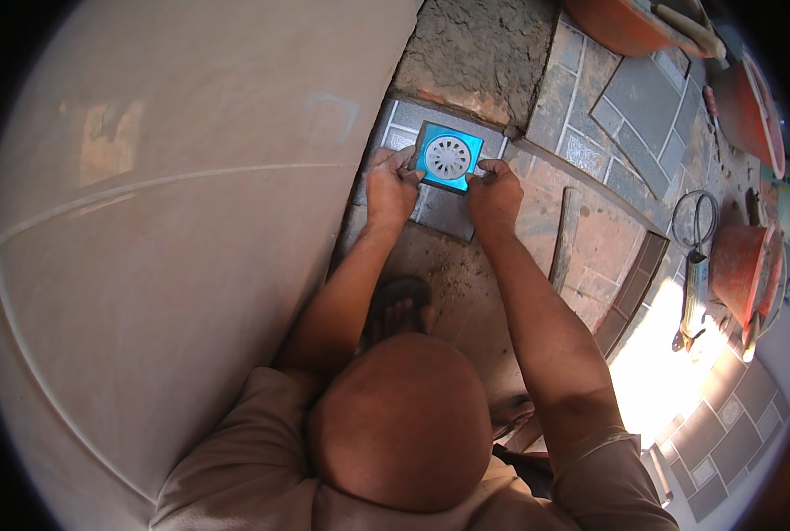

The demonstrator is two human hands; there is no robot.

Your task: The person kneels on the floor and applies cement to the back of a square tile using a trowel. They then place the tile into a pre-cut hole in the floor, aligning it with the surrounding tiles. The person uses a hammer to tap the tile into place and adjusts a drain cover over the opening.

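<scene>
A square floor drain (449,157) with a round, slotted grate and bright blue film around it is between my two hands, over a grey patterned tile (448,218). My left hand (392,184) grips its left edge, thumb toward the near corner. At the near right corner, my right hand (496,193) pinches the rim between thumb and fingers. Whether the drain rests on the tile or is raised slightly, I cannot tell. Just beyond the tile lies a bed of rough grey mortar (474,49).
A smooth beige wall (191,239) rises close on my left. To the right are a wooden stick (565,234), loose patterned tiles (647,111), a corded power tool (696,288) and several orange-red buckets (742,265). My sandalled foot (399,305) is behind my left forearm.
</scene>
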